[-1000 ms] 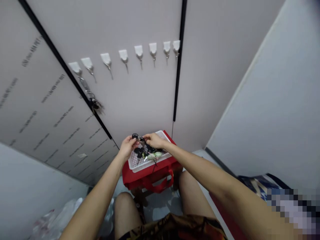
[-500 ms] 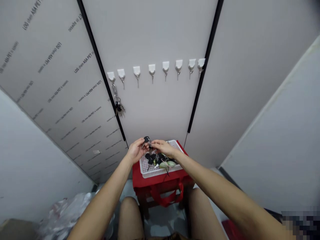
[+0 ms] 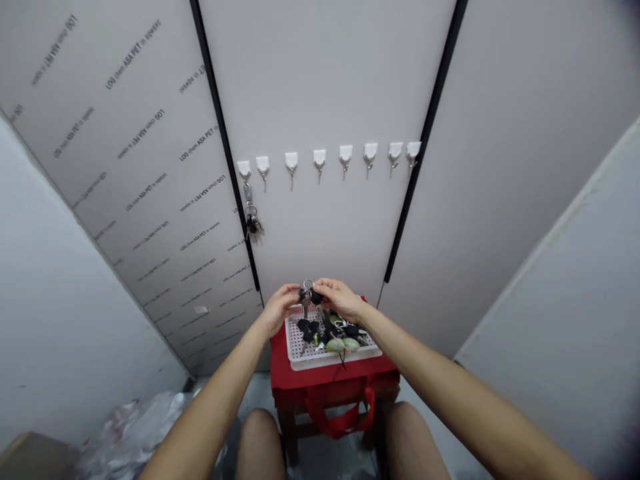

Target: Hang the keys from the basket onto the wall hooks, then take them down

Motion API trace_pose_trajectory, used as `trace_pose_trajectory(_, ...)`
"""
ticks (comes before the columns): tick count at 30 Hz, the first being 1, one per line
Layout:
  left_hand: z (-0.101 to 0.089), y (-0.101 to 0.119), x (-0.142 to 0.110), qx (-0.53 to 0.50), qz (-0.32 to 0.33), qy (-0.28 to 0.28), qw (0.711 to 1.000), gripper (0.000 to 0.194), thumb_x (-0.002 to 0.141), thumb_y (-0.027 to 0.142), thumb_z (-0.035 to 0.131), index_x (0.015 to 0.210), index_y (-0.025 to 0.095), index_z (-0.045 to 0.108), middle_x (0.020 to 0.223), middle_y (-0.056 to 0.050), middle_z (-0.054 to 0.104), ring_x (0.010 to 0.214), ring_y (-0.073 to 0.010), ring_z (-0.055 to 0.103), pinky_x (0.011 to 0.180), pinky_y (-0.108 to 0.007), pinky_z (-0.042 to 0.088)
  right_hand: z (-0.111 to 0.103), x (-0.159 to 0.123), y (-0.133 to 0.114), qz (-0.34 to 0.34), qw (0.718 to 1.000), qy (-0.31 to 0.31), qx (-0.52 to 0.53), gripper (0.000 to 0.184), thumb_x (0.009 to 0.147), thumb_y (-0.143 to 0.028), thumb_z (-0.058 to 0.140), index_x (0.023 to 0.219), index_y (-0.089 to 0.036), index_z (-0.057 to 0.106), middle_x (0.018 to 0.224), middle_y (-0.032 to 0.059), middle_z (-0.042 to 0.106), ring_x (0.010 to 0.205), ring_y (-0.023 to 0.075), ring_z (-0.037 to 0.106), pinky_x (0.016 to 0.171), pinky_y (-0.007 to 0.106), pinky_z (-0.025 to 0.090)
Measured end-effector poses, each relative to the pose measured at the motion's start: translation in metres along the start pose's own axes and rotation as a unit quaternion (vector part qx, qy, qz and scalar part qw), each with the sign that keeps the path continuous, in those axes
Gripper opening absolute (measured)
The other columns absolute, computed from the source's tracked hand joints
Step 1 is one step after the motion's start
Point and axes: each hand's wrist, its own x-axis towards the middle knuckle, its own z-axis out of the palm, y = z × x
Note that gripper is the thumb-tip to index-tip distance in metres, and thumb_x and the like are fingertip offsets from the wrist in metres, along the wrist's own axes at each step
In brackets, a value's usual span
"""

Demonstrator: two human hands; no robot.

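Between my two hands is a bunch of keys [image 3: 307, 301] with black heads on a metal ring that points upward. My left hand [image 3: 280, 309] grips the bunch from the left with its fingertips. My right hand [image 3: 340, 297] pinches a black key head from the right. Just below the hands stands a white perforated basket [image 3: 305, 365], with several black-headed keys [image 3: 309, 329] lying in it. Two pale green oval pieces [image 3: 343, 345] rest near its front side. Part of the basket's back is hidden behind my right hand.
Several white hooks [image 3: 319, 159] run in a row along the wall; a key bunch [image 3: 253, 222] hangs from the leftmost. The basket sits on a red cloth bag [image 3: 325, 378] over a wooden stool [image 3: 287, 427]. Clear plastic bags [image 3: 135, 427] lie at lower left.
The keys have been turned so the ring now stands up between both hands. My view has shifted, so wall and basket appear lower and further right.
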Motion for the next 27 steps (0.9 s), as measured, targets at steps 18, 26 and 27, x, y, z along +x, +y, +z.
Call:
trace_pose_trajectory(18, 0.01, 0.008, -0.002, -0.06, -0.026, 0.035, 0.997, 0.004, 0.057, 0.014, 0.045, 0.062, 0.014, 0.044, 0.049, 0.003, 0.046, 0.041, -0.0037, 0.042, 0.043, -0.016, 0.033, -0.002, -0.003, -0.014, 0.002, 0.994, 0.045, -0.102, 0.015, 0.057, -0.025, 0.051, 0.065, -0.012, 0.05, 0.05, -0.0047, 0.047, 0.039, 0.0024, 0.038, 0.038, 0.016, 0.032)
trace_pose_trajectory(26, 0.017, 0.016, 0.004, 0.002, 0.028, 0.051, 0.998, 0.012, 0.055, 0.018, 0.052, 0.063, 0.014, 0.043, 0.05, 0.004, 0.05, 0.038, -0.0031, 0.041, 0.042, -0.016, 0.032, 0.008, 0.004, -0.009, -0.002, 0.991, 0.029, -0.134, 0.016, 0.05, -0.019, 0.056, 0.063, -0.012, 0.05, 0.047, -0.0047, 0.049, 0.041, 0.0025, 0.04, 0.04, 0.015, 0.03)
trace_pose_trajectory(27, 0.017, 0.02, 0.006, 0.022, 0.042, 0.058, 0.997, 0.012, 0.054, 0.018, 0.052, 0.062, 0.014, 0.044, 0.049, 0.004, 0.049, 0.038, -0.0035, 0.041, 0.043, -0.016, 0.032, 0.008, 0.007, -0.013, -0.003, 0.987, 0.03, -0.156, 0.013, 0.051, -0.019, 0.055, 0.06, -0.012, 0.049, 0.044, -0.0051, 0.048, 0.039, 0.0023, 0.038, 0.038, 0.015, 0.028)
